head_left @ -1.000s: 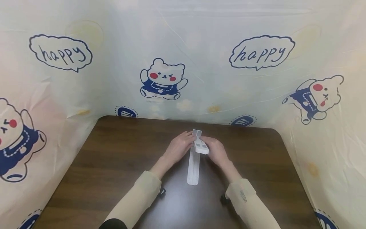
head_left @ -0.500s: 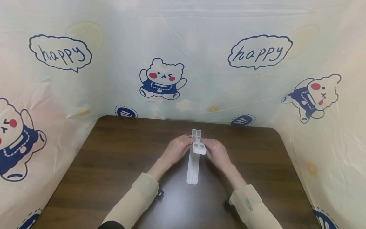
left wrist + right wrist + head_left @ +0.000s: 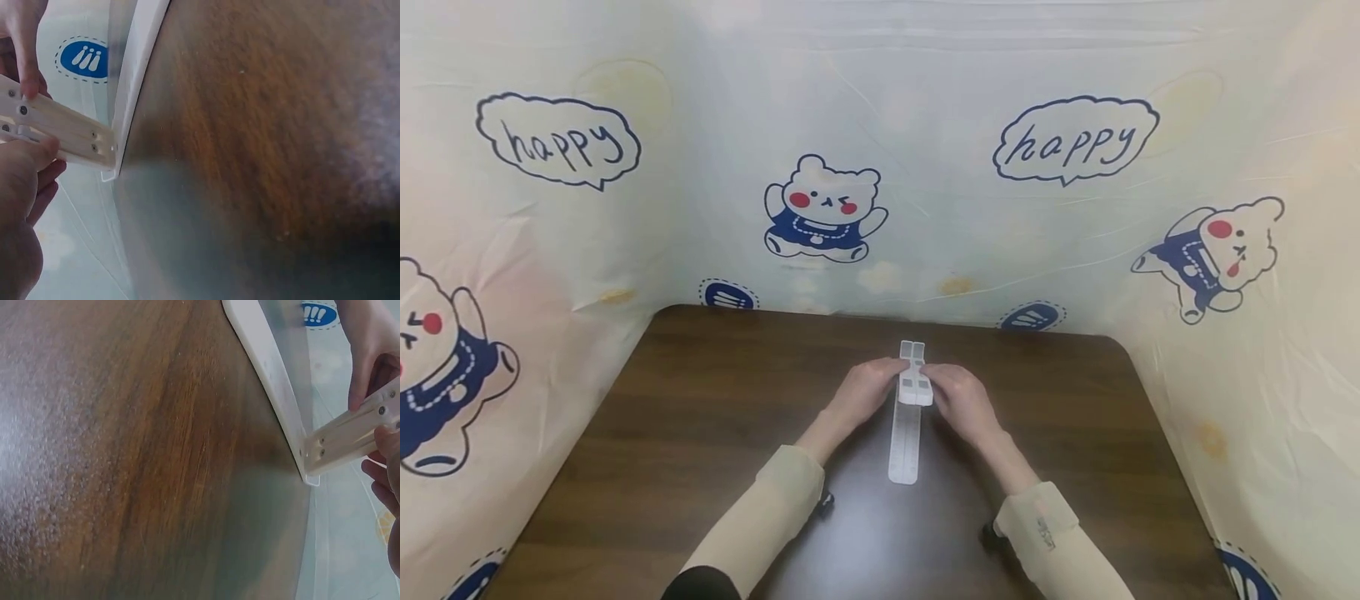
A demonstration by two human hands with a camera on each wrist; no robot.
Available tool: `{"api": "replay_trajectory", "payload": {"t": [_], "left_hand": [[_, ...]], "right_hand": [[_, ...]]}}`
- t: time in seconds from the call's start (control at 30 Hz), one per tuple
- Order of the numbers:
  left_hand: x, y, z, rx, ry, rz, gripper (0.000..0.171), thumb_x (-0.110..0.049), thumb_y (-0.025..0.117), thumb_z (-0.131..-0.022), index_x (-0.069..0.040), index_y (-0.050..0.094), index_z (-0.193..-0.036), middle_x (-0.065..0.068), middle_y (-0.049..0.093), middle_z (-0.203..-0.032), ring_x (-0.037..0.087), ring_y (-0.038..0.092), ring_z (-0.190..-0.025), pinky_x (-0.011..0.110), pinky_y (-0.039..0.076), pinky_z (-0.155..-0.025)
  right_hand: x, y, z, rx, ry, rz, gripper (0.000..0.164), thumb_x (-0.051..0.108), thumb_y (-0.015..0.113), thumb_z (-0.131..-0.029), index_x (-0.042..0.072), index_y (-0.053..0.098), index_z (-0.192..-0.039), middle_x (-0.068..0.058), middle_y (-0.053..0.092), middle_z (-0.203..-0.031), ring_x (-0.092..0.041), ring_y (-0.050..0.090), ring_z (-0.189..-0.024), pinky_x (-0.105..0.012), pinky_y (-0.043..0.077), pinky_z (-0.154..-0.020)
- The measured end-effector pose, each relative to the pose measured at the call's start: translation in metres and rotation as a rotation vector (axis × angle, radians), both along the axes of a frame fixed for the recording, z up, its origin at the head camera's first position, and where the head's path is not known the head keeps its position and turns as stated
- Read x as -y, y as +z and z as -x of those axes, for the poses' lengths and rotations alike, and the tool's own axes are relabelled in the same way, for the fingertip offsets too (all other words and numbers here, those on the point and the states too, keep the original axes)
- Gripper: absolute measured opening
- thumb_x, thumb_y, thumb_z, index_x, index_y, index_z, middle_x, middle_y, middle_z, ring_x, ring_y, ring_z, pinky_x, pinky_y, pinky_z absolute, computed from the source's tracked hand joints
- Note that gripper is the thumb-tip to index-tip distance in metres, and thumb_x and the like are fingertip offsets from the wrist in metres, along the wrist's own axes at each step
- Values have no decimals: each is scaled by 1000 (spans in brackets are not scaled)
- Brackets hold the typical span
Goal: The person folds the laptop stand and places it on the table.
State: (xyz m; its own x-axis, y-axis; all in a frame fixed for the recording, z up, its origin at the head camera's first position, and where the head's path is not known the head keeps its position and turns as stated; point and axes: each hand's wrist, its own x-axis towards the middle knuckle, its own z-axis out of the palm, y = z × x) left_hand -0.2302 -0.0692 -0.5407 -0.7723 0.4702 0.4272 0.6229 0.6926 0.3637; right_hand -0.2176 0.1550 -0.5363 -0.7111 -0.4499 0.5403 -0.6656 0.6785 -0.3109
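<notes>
A white hinged folding stand (image 3: 904, 450) has its long flat base along the table. From the base's far end its raised arm (image 3: 915, 393) leans back toward me, with small screws along the arm's underside (image 3: 75, 128). My left hand (image 3: 867, 388) pinches the arm's left side, thumb and fingertips on it. On the opposite side my right hand (image 3: 964, 402) grips the arm likewise; its thumb presses near a screw in the right wrist view. Two small clear tabs (image 3: 912, 349) show beyond the hands. Fingers partly hide the arm's middle.
A dark brown wooden table (image 3: 700, 400) carries the stand. Behind and at both sides hangs a pale printed curtain (image 3: 940, 250) with bear drawings, close to the table's far edge.
The raised arm has swung slightly left and now lines up more nearly with the base. Both hands have shifted a little with it and keep their hold.
</notes>
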Motion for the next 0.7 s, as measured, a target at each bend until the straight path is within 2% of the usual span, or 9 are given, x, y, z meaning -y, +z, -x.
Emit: {"api": "replay_trajectory", "payload": {"t": [0.17, 0.37, 0.43, 0.63, 0.7], "left_hand": [[7, 12, -15, -18, -44, -40, 29, -6, 76, -102, -6, 79, -130, 14, 83, -125, 31, 81, -115, 43, 67, -101], [14, 32, -28, 81, -123, -29, 38, -21, 75, -104, -7, 75, -139, 13, 80, -136, 31, 79, -123, 44, 64, -106], [16, 34, -29, 117, -132, -10, 41, -25, 73, -105, -8, 74, -142, 11, 78, -139, 30, 77, -127, 44, 63, -110], [24, 30, -28, 155, -142, 20, 47, -31, 72, -105, -9, 71, -147, 11, 75, -145, 30, 75, -133, 45, 61, -113], [26, 29, -29, 171, -144, 36, 50, -33, 72, -105, -11, 69, -149, 11, 73, -148, 30, 74, -134, 45, 60, -114]], "right_hand": [[-2, -1, -1, 22, -2, 6, 25, -2, 81, -95, 2, 82, -119, -15, 85, -118, -34, 81, -111, -49, 65, -104], [-7, 4, -7, 102, -23, -9, 27, 1, 79, -98, 4, 81, -125, -15, 83, -124, -35, 81, -116, -50, 64, -106], [-8, 8, -11, 140, -25, -8, 29, 2, 79, -99, 5, 81, -128, -15, 82, -127, -35, 80, -118, -51, 64, -106], [-7, 20, -24, 217, -13, -17, 36, 7, 78, -101, 6, 77, -137, -15, 79, -135, -35, 79, -122, -50, 64, -106], [-8, 23, -30, 268, 6, -17, 41, 9, 78, -102, 6, 73, -143, -15, 77, -140, -35, 77, -125, -50, 63, -107]]}}
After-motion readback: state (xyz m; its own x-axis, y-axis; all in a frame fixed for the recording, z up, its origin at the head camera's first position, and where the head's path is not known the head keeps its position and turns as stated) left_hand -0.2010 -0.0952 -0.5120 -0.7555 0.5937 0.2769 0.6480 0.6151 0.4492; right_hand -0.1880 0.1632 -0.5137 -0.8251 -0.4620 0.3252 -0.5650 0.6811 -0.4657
